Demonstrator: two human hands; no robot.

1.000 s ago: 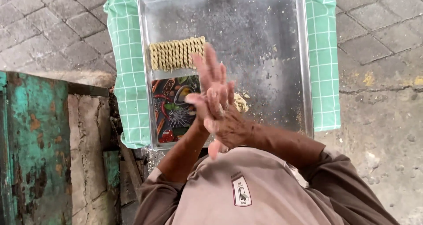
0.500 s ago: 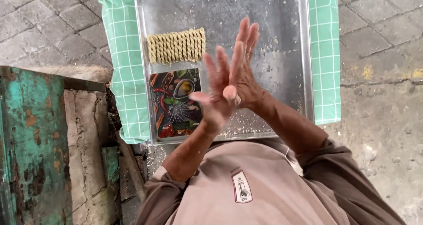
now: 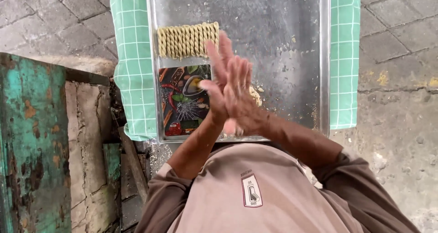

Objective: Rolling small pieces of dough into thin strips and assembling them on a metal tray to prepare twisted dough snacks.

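Left hand (image 3: 218, 85) and right hand (image 3: 244, 98) pressed flat together, fingers straight, maybe a bit of dough between, hard to tell, above the metal tray (image 3: 292, 41), twisted dough sticks (image 3: 187, 40) lined up beside a picture board (image 3: 184, 100), green checked cloth (image 3: 132, 55) underneath.

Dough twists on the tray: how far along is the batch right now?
Done: one row of twisted dough sticks lies at the far left of the metal tray. In hand: the left hand and right hand are pressed palm to palm above the tray; what is between them is hidden. Left: a small lump of dough beside the hands, and most of the tray is bare.
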